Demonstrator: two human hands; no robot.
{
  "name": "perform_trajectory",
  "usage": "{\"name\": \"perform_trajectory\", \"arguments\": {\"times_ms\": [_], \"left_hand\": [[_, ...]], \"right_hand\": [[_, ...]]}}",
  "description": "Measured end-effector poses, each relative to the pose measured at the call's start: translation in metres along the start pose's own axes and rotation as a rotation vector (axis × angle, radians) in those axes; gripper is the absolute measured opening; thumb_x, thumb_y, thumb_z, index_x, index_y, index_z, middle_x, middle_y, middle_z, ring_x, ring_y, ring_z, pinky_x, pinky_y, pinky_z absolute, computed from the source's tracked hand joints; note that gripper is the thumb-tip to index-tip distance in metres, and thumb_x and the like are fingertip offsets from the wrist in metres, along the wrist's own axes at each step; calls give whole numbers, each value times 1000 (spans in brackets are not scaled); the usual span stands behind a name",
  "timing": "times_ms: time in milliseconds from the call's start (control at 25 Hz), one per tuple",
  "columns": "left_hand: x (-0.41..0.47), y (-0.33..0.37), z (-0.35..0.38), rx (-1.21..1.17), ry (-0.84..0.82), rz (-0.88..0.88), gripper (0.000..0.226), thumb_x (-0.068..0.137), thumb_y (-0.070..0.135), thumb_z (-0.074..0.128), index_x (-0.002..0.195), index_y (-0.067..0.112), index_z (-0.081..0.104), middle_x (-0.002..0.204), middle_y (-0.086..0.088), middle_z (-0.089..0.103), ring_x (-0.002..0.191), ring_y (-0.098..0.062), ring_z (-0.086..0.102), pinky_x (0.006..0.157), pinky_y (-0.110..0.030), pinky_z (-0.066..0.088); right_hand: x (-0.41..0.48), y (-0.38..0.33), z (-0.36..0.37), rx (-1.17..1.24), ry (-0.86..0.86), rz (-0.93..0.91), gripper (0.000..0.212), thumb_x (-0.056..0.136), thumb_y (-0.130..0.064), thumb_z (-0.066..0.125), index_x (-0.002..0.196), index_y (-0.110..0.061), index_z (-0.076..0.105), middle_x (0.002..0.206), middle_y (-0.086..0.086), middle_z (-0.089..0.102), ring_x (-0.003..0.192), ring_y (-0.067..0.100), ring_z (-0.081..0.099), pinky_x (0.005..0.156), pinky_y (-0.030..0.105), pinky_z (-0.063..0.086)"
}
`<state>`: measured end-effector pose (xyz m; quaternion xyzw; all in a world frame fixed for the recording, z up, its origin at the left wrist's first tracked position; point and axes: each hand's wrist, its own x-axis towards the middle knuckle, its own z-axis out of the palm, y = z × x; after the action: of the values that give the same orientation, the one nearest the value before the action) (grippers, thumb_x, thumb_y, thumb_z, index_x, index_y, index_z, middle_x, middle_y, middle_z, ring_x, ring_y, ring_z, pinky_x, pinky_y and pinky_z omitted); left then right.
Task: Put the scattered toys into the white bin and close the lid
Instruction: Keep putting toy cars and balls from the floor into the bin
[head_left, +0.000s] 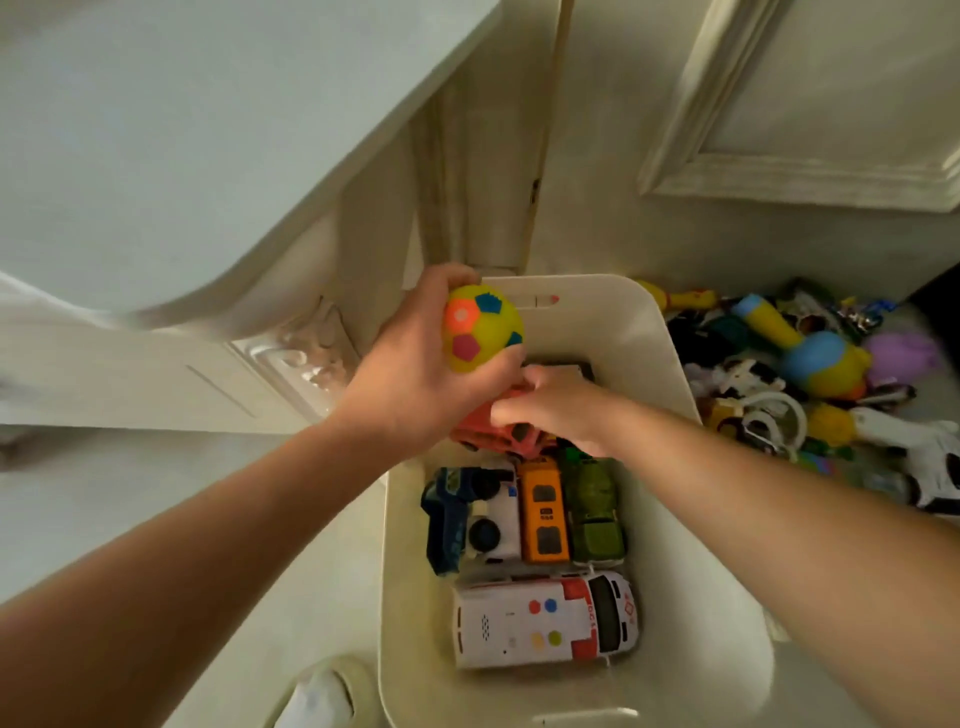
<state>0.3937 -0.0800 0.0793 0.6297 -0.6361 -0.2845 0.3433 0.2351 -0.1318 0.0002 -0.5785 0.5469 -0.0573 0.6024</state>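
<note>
White bin (649, 332), open, half full of toy cars; toy heap (810, 364) just beside it. Red truck (493, 436) over bin, gripped by right hand (558, 410): likely light, rigid; best held across body. Ball (480, 335) clutched in left hand (415, 384): probably soft, light

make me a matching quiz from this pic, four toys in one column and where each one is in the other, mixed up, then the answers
Toys
1. yellow ball
2. red truck
3. white ambulance
4. purple toy

Places
a. outside the white bin, in the pile to its right
b. held in the left hand
c. lying in the bin at its near end
d. gripped by the right hand over the bin

Pairs: 1-b, 2-d, 3-c, 4-a
</note>
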Motion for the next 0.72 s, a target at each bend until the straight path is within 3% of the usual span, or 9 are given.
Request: {"name": "perform_trajectory", "arguments": {"times_ms": [80,160,240,360,440,520,600,680,720], "left_hand": [[-1,-2,5,-17,-12,10,54,75,41,75,115,35,40,92,21,53,79,15,54,63,1,40],[1,-8,9,-34,-26,-18,54,75,41,75,116,36,41,96,18,54,82,9,56,64,0,41],[3,-16,13,-3,-35,-37,56,75,41,76,120,34,43,104,13,53,87,-1,56,67,-1,41],[-1,-26,18,85,-50,-62,60,75,39,77,125,33,44,117,9,46,97,-7,54,74,-9,44],[-4,-27,20,161,-72,-54,66,73,42,77,128,33,42,121,9,45,99,-7,54,78,-19,48],[-4,-29,26,233,-108,-32,77,71,45,79,134,32,37,126,9,46,102,-7,54,82,-24,50],[-4,-28,34,321,-166,-35,89,69,51,78,140,32,28,133,7,47,110,-10,54,87,-28,51],[-5,-28,40,429,-271,4,100,68,55,77,145,34,17,141,6,44,120,-14,52,93,-31,50],[-7,-29,40,489,-337,46,105,67,56,77,146,35,11,145,5,42,126,-15,49,96,-33,49]], "right_hand": [[24,20,22,-113,-34,-29,53,74,-27,73,123,-24,54,113,3,65,104,22,60,94,40,50],[39,38,31,-487,8,-111,55,80,-41,69,131,-36,50,127,2,55,118,29,49,102,45,41],[38,46,31,-731,93,-90,56,85,-53,60,137,-46,42,135,4,41,125,32,35,104,46,35],[35,52,31,-781,95,-39,58,86,-53,57,140,-44,36,131,5,42,123,29,37,98,44,41],[24,42,24,-529,214,-71,55,88,-50,56,140,-38,41,132,1,51,122,25,46,99,42,43],[3,18,-1,62,298,-50,41,95,-42,49,134,-32,50,131,-1,57,115,21,55,96,37,45],[-20,2,-17,603,-18,16,41,91,-45,53,130,-31,53,122,7,63,100,29,64,88,43,52],[-38,-1,-11,629,-209,-27,50,84,-38,64,132,-31,51,117,11,66,92,33,68,85,48,55],[-39,2,-4,567,-196,-41,52,85,-29,66,134,-30,48,116,12,66,91,32,68,86,47,56]]}}
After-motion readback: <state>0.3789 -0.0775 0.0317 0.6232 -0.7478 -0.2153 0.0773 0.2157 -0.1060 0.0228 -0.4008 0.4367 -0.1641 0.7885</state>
